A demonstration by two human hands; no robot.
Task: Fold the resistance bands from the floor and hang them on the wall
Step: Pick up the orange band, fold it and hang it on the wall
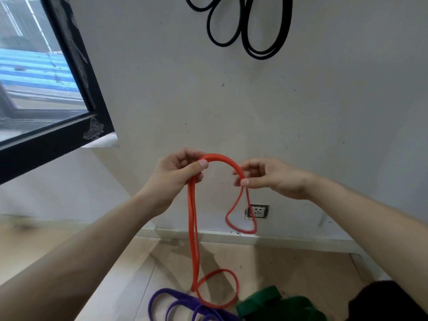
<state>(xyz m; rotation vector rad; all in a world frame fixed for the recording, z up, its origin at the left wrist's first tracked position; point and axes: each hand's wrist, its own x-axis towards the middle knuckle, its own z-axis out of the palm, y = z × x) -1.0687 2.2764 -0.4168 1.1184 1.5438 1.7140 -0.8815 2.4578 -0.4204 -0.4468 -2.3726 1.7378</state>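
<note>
Floor (139, 262) bears a purple band (183, 303) and a green band (266, 300). Above, fingers of the left hand (176, 174) curl round doubled strands of the red band (220, 156), the right hand (273, 177) pinches its arch; its lower loop reaches the floor. Beyond, black bands (254, 28) hang on the wall (185, 89).

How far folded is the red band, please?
Only partly: the red band arches between the left hand and right hand, a short loop hangs below the right, and its long end reaches the floor.

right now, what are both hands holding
Left hand: grips the red band at one end of its arch.
Right hand: pinches the same red band at the other end.
</note>
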